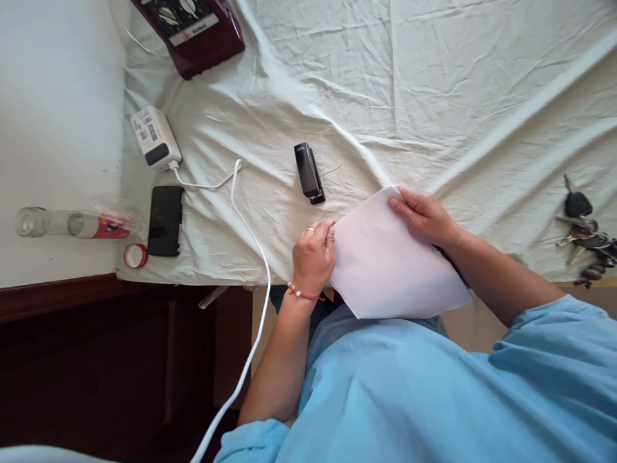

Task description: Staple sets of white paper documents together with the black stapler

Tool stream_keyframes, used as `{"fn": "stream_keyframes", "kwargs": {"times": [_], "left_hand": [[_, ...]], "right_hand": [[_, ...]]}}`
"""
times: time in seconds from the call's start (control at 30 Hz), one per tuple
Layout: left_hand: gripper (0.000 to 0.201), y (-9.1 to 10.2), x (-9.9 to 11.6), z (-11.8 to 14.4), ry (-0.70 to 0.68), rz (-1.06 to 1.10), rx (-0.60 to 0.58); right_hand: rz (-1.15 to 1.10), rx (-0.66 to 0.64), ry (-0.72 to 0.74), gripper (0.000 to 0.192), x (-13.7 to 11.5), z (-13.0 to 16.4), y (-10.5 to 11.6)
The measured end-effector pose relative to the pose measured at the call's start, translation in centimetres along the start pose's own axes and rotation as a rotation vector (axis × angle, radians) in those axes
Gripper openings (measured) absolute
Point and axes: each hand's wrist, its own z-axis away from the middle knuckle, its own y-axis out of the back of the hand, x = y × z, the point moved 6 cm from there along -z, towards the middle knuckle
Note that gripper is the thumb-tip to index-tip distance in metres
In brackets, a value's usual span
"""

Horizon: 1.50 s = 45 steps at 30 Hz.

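Note:
White sheets of paper (398,267) are held at the table's front edge, their lower part hanging over my lap. My left hand (314,256), with a ring and a red bracelet, is closed on the left edge of the paper. On the upper right corner, my right hand (424,215) grips with the thumb on top and the fingers mostly hidden underneath. A black stapler (309,172) lies on the cloth just beyond the paper, touched by neither hand. Whether the paper is one sheet or a stack is hard to tell.
At left are a black phone (165,220), a white power bank (155,137) with a white cable (258,241), a glass bottle (77,223) and a red cap (135,255). A dark red container (202,42) stands at the back. Keys (585,225) lie far right on the wrinkled cloth (463,96).

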Motion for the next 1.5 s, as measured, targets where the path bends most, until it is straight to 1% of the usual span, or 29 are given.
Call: {"fn": "stream_keyframes", "kwargs": {"times": [0.1, 0.2, 0.27, 0.37, 0.43, 0.53, 0.57, 0.63, 0.73, 0.83, 1.0, 1.1, 1.27, 1.5], "left_hand": [[0.034, 0.3, 0.0, 0.6, 0.011, -0.018, 0.005], [0.031, 1.1, 0.5, 0.8, 0.016, 0.060, 0.024], [0.027, 1.9, 0.1, 0.7, 0.084, 0.147, 0.065], [0.020, 2.8, -1.6, 1.0, 0.270, 0.341, 0.128], [0.027, 2.9, -2.8, 1.5, 0.409, 0.566, 0.180], [0.053, 1.9, -3.5, 2.3, 0.577, 0.922, 0.230], [0.058, 1.5, -3.4, 2.5, 0.613, 0.998, 0.227], [0.061, 0.7, -2.8, 2.7, 0.650, 1.073, 0.192], [0.063, -0.1, -2.1, 2.7, 0.657, 1.084, 0.153], [0.065, -0.4, -2.0, 2.7, 0.640, 1.044, 0.156], [0.065, -0.1, -2.4, 3.1, 0.635, 0.993, 0.215], [0.062, 0.1, -2.5, 3.3, 0.632, 0.960, 0.250], [0.055, 0.1, -2.6, 3.3, 0.630, 0.907, 0.241], [0.055, 0.1, -2.7, 3.5, 0.607, 0.891, 0.230]], "right_hand": [[-0.008, 0.029, -0.014, 0.071, 0.0, 0.0, 0.2], [-0.020, 0.057, -0.029, 0.073, 0.0, 0.0, 0.4], [-0.040, 0.084, -0.032, 0.074, 0.0, 0.0, 0.5], [-0.074, 0.129, -0.018, 0.073, -0.1, 0.0, 0.6], [-0.101, 0.172, -0.007, 0.070, 0.0, 0.0, 0.8], [-0.161, 0.257, -0.010, 0.064, 0.4, 0.1, 1.1], [-0.182, 0.284, -0.015, 0.063, 0.6, 0.1, 1.2], [-0.208, 0.323, -0.025, 0.063, 0.9, 0.2, 1.4], [-0.202, 0.314, -0.055, 0.064, 1.2, 0.1, 1.5], [-0.182, 0.290, -0.083, 0.066, 1.3, 0.1, 1.4], [-0.121, 0.306, -0.074, 0.066, 1.1, 0.0, 1.6], [-0.086, 0.323, -0.052, 0.070, 0.8, 0.0, 1.8], [-0.077, 0.322, -0.053, 0.069, 0.7, 0.1, 1.9], [-0.085, 0.302, -0.052, 0.071, 1.2, -0.1, 1.8]]}}
